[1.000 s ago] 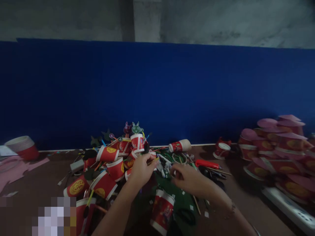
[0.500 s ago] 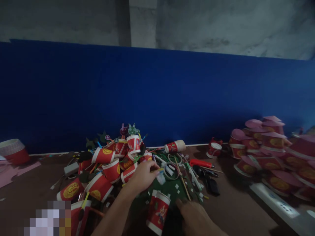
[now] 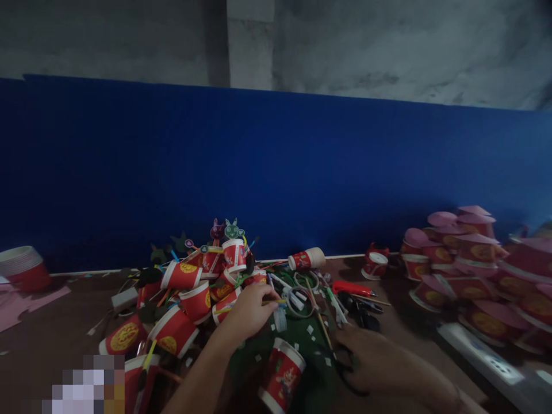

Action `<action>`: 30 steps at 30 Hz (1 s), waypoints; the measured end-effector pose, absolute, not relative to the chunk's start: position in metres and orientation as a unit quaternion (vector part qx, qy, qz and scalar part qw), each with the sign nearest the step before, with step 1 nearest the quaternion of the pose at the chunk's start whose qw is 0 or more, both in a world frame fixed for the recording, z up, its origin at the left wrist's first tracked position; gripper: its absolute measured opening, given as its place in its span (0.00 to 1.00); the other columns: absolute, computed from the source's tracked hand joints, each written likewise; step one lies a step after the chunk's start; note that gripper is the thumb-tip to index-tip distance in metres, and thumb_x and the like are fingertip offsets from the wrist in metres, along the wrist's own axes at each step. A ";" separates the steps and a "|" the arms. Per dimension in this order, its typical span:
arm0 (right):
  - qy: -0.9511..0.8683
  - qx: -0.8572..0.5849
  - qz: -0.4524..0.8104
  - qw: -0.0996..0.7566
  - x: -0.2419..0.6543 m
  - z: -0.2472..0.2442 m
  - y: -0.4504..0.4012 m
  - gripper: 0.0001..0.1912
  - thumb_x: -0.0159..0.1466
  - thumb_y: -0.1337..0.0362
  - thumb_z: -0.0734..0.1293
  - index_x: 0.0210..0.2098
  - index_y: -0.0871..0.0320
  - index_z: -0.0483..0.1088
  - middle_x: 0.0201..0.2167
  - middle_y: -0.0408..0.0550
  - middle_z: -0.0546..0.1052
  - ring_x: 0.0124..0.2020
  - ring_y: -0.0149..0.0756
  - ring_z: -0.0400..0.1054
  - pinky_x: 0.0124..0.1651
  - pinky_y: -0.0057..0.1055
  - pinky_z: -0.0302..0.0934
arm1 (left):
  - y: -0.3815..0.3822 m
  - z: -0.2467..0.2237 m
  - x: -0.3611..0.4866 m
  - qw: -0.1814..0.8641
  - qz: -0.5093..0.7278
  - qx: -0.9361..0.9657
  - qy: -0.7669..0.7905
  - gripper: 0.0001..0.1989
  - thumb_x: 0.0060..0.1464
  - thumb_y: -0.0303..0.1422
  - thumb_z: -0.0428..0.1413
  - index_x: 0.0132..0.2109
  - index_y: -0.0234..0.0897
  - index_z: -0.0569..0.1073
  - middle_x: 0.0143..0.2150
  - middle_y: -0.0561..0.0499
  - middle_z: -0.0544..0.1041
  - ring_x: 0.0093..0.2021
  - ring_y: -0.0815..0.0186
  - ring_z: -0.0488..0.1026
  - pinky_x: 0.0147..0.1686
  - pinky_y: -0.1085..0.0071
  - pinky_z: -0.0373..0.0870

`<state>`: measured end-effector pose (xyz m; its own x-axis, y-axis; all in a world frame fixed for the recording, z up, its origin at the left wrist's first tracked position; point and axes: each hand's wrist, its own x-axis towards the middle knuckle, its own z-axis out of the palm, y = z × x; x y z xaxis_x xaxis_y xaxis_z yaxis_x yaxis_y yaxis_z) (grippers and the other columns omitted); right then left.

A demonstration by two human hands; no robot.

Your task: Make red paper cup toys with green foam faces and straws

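My left hand [image 3: 250,313] is closed in a pinch on a thin yellow stick [image 3: 280,301]. A small clear plastic strip [image 3: 280,319] hangs just under its fingertips. My right hand [image 3: 379,359], somewhat blurred, curls over black loops that look like scissors [image 3: 345,368]; the rest of them is hidden or too dark to make out. Between my forearms, a red paper cup [image 3: 282,376] with a white rim leans tilted on a dark green mat [image 3: 314,362]. Small white squares are scattered on the mat.
Decorated red cups [image 3: 175,330] pile up on the left. Pink-topped cups [image 3: 474,282] are heaped at the right, near a white power strip [image 3: 483,359]. A red utility knife [image 3: 353,288] and coiled clear tubing [image 3: 301,302] lie centrally; a blue panel [image 3: 276,172] stands behind.
My right hand has moved right and away from the cup, and black loops now show at its fingers. The cup has shifted slightly right. My left hand stays nearly still.
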<state>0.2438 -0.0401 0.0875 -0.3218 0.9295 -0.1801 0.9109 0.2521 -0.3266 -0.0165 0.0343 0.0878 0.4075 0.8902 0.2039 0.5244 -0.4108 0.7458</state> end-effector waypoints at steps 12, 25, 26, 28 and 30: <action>-0.808 -0.526 0.226 0.143 0.228 0.127 -0.019 0.23 0.48 0.73 0.63 0.43 0.53 0.73 0.40 0.46 0.76 0.39 0.38 0.69 0.43 0.31 0.61 | 0.033 0.094 -0.015 0.300 0.296 0.787 0.450 0.08 0.47 0.28 0.54 0.34 0.38 0.77 0.36 0.48 0.77 0.40 0.60 0.72 0.40 0.67 0.65; -0.830 -0.490 0.221 0.149 0.224 0.113 -0.007 0.24 0.46 0.77 0.60 0.38 0.53 0.74 0.35 0.43 0.77 0.35 0.34 0.69 0.39 0.28 0.59 | 0.032 0.093 -0.013 0.294 0.302 0.799 0.429 0.07 0.48 0.28 0.55 0.34 0.38 0.77 0.36 0.49 0.77 0.40 0.61 0.71 0.41 0.68 0.64; -0.830 -0.494 0.216 0.144 0.225 0.111 -0.007 0.23 0.46 0.77 0.60 0.38 0.54 0.74 0.35 0.43 0.77 0.35 0.34 0.68 0.39 0.28 0.59 | 0.032 0.094 -0.013 0.295 0.308 0.796 0.430 0.07 0.48 0.27 0.55 0.34 0.38 0.77 0.36 0.49 0.77 0.40 0.61 0.71 0.41 0.69 0.64; -0.828 -0.504 0.205 0.138 0.227 0.107 -0.006 0.22 0.47 0.76 0.60 0.38 0.54 0.74 0.35 0.43 0.77 0.34 0.34 0.68 0.38 0.28 0.59 | 0.031 0.096 -0.012 0.300 0.324 0.785 0.435 0.06 0.48 0.27 0.55 0.33 0.37 0.77 0.35 0.48 0.77 0.40 0.61 0.71 0.40 0.69 0.64; -0.822 -0.518 0.192 0.140 0.230 0.101 -0.004 0.21 0.48 0.74 0.61 0.39 0.54 0.73 0.36 0.45 0.76 0.36 0.36 0.68 0.39 0.29 0.60 | 0.031 0.098 -0.011 0.303 0.353 0.769 0.438 0.06 0.48 0.26 0.55 0.33 0.36 0.76 0.35 0.48 0.76 0.38 0.62 0.72 0.38 0.69 0.65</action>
